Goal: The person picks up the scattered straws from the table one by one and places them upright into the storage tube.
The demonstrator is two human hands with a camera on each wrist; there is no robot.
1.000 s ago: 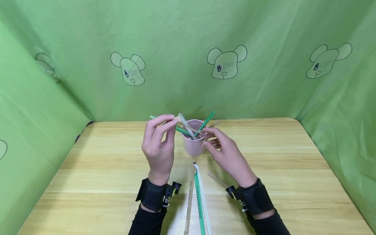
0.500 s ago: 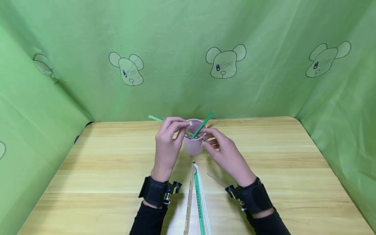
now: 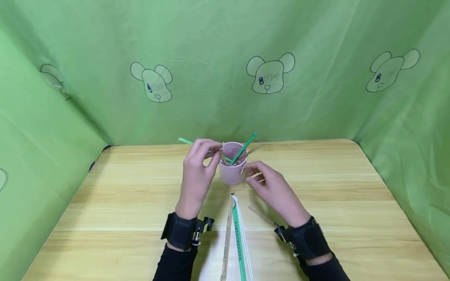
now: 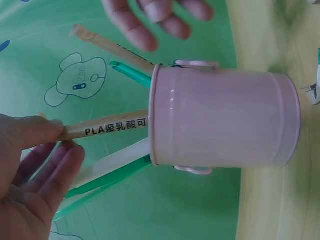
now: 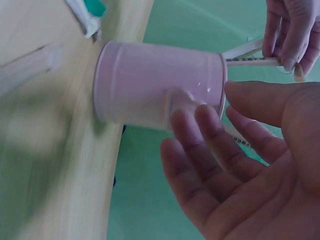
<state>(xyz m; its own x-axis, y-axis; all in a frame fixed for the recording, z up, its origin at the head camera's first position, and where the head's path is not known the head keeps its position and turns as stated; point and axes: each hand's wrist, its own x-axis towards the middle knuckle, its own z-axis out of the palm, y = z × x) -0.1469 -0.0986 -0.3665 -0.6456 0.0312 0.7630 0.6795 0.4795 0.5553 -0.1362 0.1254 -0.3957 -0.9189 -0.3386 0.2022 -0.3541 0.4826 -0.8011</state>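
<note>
A small pink bucket (image 3: 232,176) with a little handle on each side stands on the table. Between thumb and fingers, my left hand (image 3: 197,173) pinches the upper end of a brown paper-wrapped straw (image 4: 107,125), whose lower end is inside the bucket. Black printing runs along this wrapper. My right hand (image 3: 275,193) is beside the bucket's right side, fingers loosely bent and nothing in them. Other wrapped straws lean in the bucket: a green straw (image 3: 244,148), another brown straw (image 4: 115,48) and a white straw (image 4: 112,162). The bucket wall hides their lower ends.
In front of the bucket, a brown straw (image 3: 227,240), a green straw (image 3: 239,240) and a white straw (image 3: 245,242) lie on the wooden table (image 3: 116,218). Another brown straw (image 3: 261,215) lies by my right wrist. A green curtain (image 3: 211,97) hangs behind the table.
My left hand has moved right to the bucket, bringing the brown straw from a slant over the rim down into it. My right hand has drawn slightly down from the rim.
</note>
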